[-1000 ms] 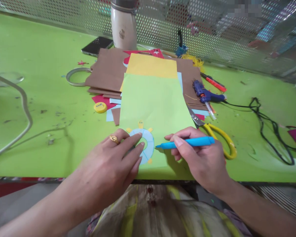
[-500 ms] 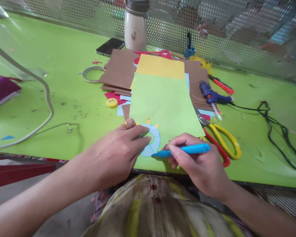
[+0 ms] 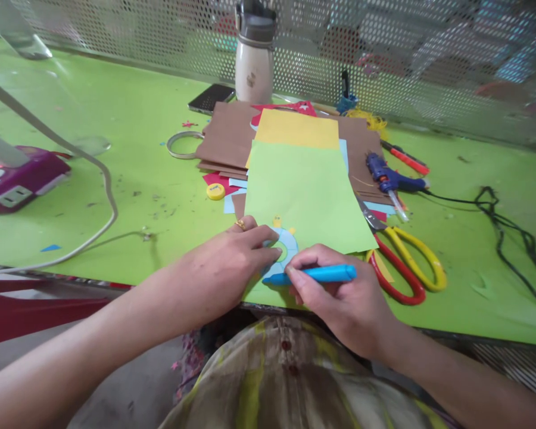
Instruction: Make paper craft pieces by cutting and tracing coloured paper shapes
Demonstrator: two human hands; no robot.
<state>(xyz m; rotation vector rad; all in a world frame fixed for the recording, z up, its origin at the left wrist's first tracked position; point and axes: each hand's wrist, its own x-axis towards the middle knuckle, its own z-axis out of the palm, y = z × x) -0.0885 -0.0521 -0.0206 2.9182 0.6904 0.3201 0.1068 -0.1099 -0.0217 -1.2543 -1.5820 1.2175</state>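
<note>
My left hand [image 3: 232,265], with a gold ring on one finger, presses flat on a light blue paper ring shape [image 3: 288,245] stuck on a light green sheet [image 3: 306,193] at the table's near edge. My right hand [image 3: 339,301] grips a blue marker [image 3: 315,274], its tip touching the lower edge of the blue shape. Small yellow bits sit around the shape's rim. The green sheet lies on a stack of yellow [image 3: 297,128], blue and brown papers [image 3: 227,134].
Yellow and red scissors [image 3: 404,262] lie right of the sheet, a blue glue gun [image 3: 386,179] with black cord [image 3: 504,226] behind. A yellow cap [image 3: 215,191], tape ring [image 3: 183,145], phone [image 3: 211,98], flask [image 3: 254,56], a purple box [image 3: 20,182] and white cable [image 3: 93,229] sit left and behind.
My right hand moved the marker left and down, from beside the blue shape to its lower edge. The view shifted, bringing the purple box into sight. My left hand stayed on the shape.
</note>
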